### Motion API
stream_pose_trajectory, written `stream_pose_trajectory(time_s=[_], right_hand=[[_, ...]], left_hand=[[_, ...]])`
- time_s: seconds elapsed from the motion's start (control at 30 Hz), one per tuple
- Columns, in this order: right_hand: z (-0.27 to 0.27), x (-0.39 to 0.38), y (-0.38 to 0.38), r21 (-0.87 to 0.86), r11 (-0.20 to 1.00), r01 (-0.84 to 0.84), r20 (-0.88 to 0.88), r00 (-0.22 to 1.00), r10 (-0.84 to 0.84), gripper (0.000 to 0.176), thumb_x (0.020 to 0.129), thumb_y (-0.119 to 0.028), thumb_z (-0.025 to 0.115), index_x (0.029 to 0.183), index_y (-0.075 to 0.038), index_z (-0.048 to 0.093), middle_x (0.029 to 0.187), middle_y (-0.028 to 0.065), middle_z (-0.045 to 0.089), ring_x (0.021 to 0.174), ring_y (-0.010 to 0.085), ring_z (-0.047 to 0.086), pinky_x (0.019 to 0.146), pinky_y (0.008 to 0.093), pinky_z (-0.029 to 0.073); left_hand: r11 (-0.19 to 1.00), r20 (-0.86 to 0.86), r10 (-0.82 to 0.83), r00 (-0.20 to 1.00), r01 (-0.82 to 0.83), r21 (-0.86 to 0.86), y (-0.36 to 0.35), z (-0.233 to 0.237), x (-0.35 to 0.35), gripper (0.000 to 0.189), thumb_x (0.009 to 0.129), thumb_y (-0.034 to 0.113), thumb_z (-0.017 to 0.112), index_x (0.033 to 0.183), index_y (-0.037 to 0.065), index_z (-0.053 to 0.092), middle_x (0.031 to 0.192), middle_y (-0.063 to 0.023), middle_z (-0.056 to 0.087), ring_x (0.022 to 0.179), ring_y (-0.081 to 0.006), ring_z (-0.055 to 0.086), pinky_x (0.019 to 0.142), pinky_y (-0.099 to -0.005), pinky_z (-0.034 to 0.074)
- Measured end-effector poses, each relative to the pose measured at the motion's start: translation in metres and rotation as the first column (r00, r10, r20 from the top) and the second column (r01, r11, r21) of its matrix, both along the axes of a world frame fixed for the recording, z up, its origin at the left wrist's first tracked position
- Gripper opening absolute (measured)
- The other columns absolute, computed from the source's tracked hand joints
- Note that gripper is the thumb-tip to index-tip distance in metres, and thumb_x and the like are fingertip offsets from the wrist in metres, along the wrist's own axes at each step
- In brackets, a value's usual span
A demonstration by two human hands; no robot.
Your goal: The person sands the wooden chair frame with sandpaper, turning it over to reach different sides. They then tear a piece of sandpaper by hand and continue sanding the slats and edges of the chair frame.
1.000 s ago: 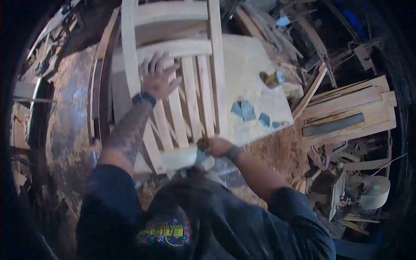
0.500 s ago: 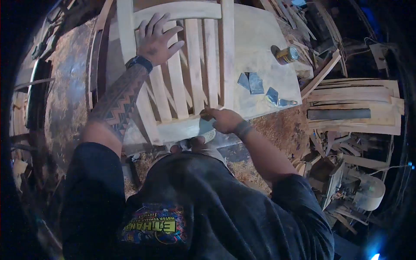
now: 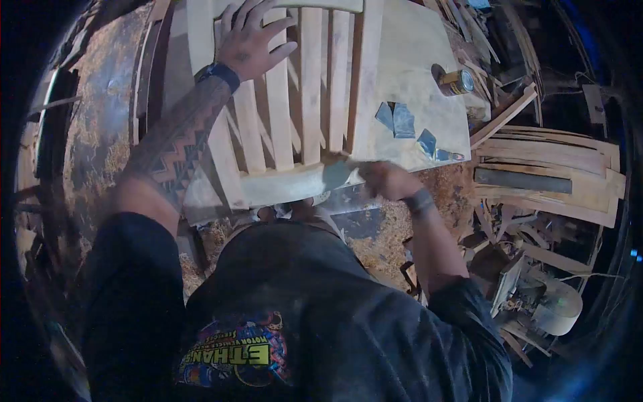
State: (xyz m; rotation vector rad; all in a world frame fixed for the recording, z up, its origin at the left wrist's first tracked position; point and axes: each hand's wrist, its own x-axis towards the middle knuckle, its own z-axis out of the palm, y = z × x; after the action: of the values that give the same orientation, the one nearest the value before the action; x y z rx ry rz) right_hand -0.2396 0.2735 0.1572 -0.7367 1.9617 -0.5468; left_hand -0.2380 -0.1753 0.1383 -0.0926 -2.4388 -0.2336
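Observation:
A pale wooden chair back [image 3: 284, 183] with several upright slats lies on the work board. My left hand [image 3: 251, 52] rests with fingers spread over the slats near its far rail. Beyond the near rail's right end, my right hand [image 3: 390, 181] is curled and somewhat smeared by motion. Whatever lies within its fingers is too small or hidden to make out. A dark shadow falls across the rail beside this hand. Dark torn pieces that look like sandpaper [image 3: 404, 122] lie on the board to the right.
The pale work board [image 3: 418, 60] carries a small tin [image 3: 458, 82] at its right side. Stacked wooden strips [image 3: 542, 157] and a loose stick [image 3: 506, 117] lie farther right. Offcuts and a round-ended machine part [image 3: 559, 308] are at lower right. Sawdust [image 3: 107, 127] covers the left surface.
My right hand has moved right along the near rail, past its end. My left hand stays spread on the slats. The view has shifted slightly, so the chair back sits higher.

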Motion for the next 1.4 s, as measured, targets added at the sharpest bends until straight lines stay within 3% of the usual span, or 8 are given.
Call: stream_pose_trajectory(time_s=[0.27,0.5,0.7,0.93,1.07,1.2,1.27,1.4], right_hand=[[-0.049,-0.004,-0.022,-0.038,0.966,-0.255,-0.643,0.746,0.171,0.038,0.108,-0.022,0.05,0.138,-0.005,0.063,0.097,0.0249,0.077,0.085,0.0463,0.074,0.075,0.0589,0.058],[-0.034,0.019,-0.047,0.465,0.872,-0.152,-0.427,0.824,0.372,0.046,0.104,-0.026,0.058,0.146,-0.01,0.061,0.11,0.0239,0.079,0.102,0.0438,0.076,0.092,0.0578,0.059],[-0.106,-0.024,-0.043,0.232,0.955,-0.185,-0.299,0.921,0.251,0.045,0.096,-0.023,0.064,0.138,-0.012,0.07,0.127,0.0233,0.077,0.116,0.0432,0.074,0.102,0.0538,0.058],[-0.078,-0.007,-0.058,0.443,0.876,-0.193,-0.265,0.905,0.334,0.067,0.092,-0.016,0.062,0.156,-0.003,0.048,0.121,0.0285,0.077,0.114,0.0438,0.075,0.1,0.0518,0.059],[-0.032,0.008,-0.066,0.521,0.834,-0.179,-0.32,0.865,0.386,0.057,0.093,-0.02,0.061,0.15,-0.01,0.06,0.121,0.0251,0.078,0.112,0.0432,0.076,0.099,0.0533,0.059],[-0.103,-0.009,-0.047,0.498,0.844,-0.198,-0.283,0.883,0.374,0.062,0.095,-0.027,0.063,0.155,-0.013,0.054,0.124,0.0245,0.077,0.114,0.0441,0.074,0.102,0.0539,0.057],[-0.091,-0.02,-0.047,0.192,0.949,-0.251,-0.272,0.915,0.297,0.068,0.093,-0.029,0.071,0.157,-0.014,0.052,0.128,0.0241,0.076,0.117,0.0448,0.073,0.104,0.0541,0.056],[-0.071,-0.009,-0.03,0.261,0.949,-0.179,-0.305,0.917,0.257,0.056,0.087,-0.024,0.075,0.14,-0.009,0.067,0.124,0.0238,0.077,0.113,0.0415,0.075,0.105,0.05,0.057]], left_hand=[[0.999,0.102,0.024,0.995,-0.021,-0.034,-0.003,0.001,-0.002,0.054,0.1,0.057,0.072,0.142,0.023,0.071,0.172,-0.0198,0.032,0.161,-0.0481,0.021,0.129,-0.0766,0.017],[1.0,0.101,0.026,0.995,-0.027,0.009,-0.004,-0.003,-0.003,0.055,0.101,0.059,0.07,0.144,0.024,0.07,0.173,-0.0175,0.029,0.162,-0.0469,0.019,0.129,-0.0754,0.016],[0.999,0.09,0.036,0.995,-0.033,-0.031,-0.001,0.005,-0.004,0.059,0.1,0.062,0.069,0.144,0.023,0.07,0.171,-0.0187,0.031,0.161,-0.0462,0.021,0.13,-0.0743,0.016],[0.997,0.181,0.076,0.981,-0.076,-0.005,0.001,0.0,0.0,0.059,0.103,0.063,0.065,0.146,0.022,0.07,0.175,-0.0179,0.028,0.163,-0.0444,0.016,0.132,-0.0738,0.012],[0.992,-0.025,0.085,0.996,-0.087,-0.097,-0.001,-0.003,-0.005,0.052,0.098,0.063,0.07,0.144,0.038,0.07,0.171,-0.0061,0.041,0.163,-0.0336,0.028,0.131,-0.0599,0.014],[0.987,0.064,0.124,0.99,-0.117,-0.106,0.005,0.01,0.0,0.052,0.097,0.06,0.072,0.143,0.038,0.07,0.171,-0.0071,0.041,0.161,-0.0366,0.03,0.131,-0.0601,0.014],[0.993,0.033,0.087,0.996,-0.084,-0.086,0.0,0.01,-0.005,0.051,0.096,0.06,0.072,0.143,0.038,0.071,0.17,-0.0075,0.043,0.161,-0.0361,0.03,0.131,-0.0603,0.014],[0.993,0.063,0.101,0.993,-0.097,-0.059,-0.008,0.002,-0.004,0.051,0.095,0.06,0.074,0.142,0.038,0.072,0.169,-0.0083,0.044,0.162,-0.0341,0.03,0.131,-0.0608,0.015]])
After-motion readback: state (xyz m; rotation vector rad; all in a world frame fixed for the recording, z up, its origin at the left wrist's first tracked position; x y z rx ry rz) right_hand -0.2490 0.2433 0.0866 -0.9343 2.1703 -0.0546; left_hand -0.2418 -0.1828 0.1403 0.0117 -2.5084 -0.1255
